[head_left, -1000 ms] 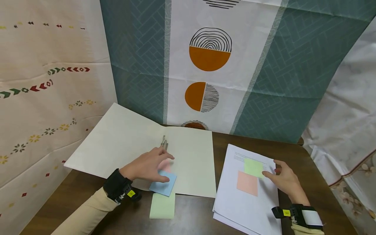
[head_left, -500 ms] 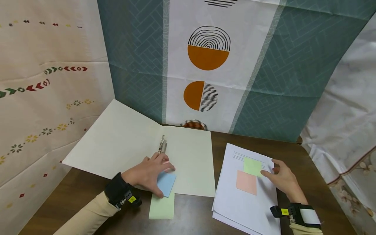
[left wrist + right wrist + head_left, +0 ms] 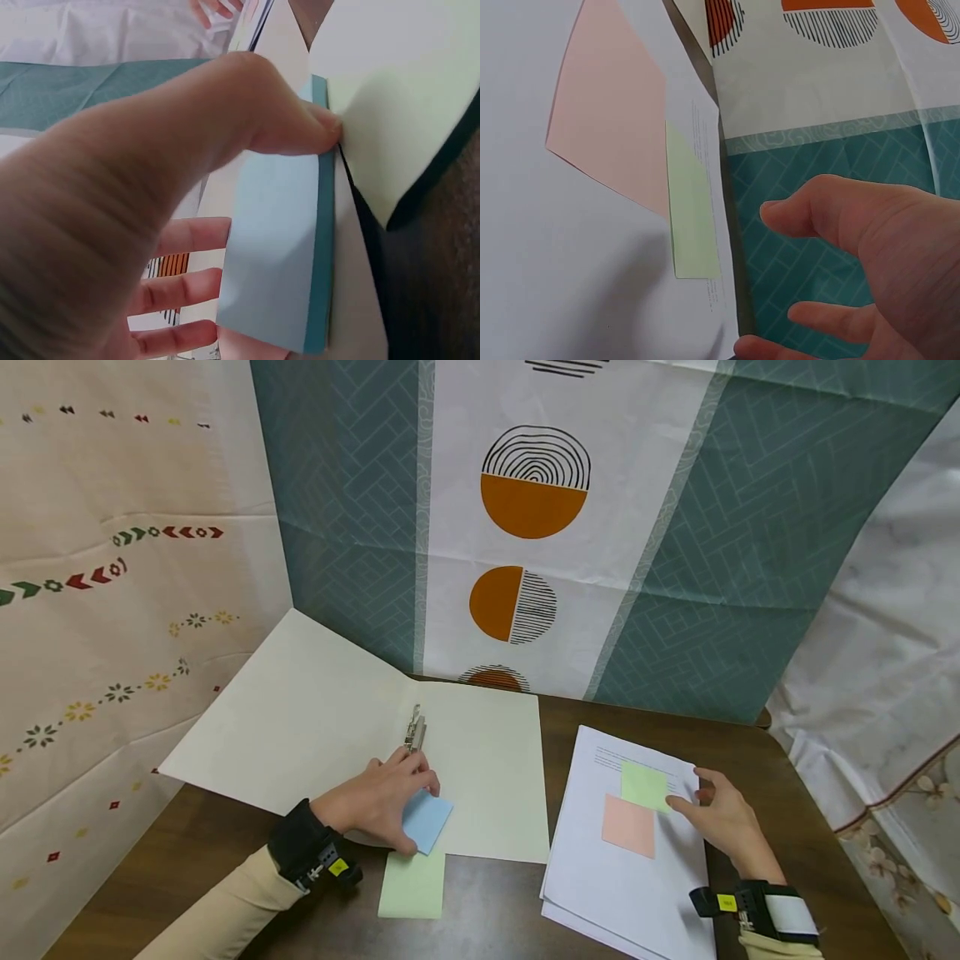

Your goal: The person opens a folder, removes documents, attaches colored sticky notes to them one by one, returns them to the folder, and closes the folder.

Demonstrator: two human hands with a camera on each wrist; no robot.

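My left hand [image 3: 375,802] grips a light blue sticky note pad [image 3: 429,822] over the lower middle of an open white folder [image 3: 491,752]. In the left wrist view its thumb presses the near edge of the pad [image 3: 274,232] while fingertips meet the far edge. A sliver of pink shows beneath the pad there. Below lies a pale green sticky note pad [image 3: 412,885]. My right hand [image 3: 720,818], fingers loosely bent and holding nothing, hovers by the right edge of a paper stack [image 3: 600,902]. A green note [image 3: 643,785] and a pink note [image 3: 628,827] lie on that stack.
A metal clip [image 3: 415,731] sits along the folder's fold. The folder's left cover [image 3: 292,710] slopes up against the cloth at the left. Patterned cloth [image 3: 517,527] hangs behind the dark wooden table [image 3: 495,902].
My left hand has come down from above the pads, closed its thumb and fingers on the blue one and turned it slightly. The right hand has stayed almost still.
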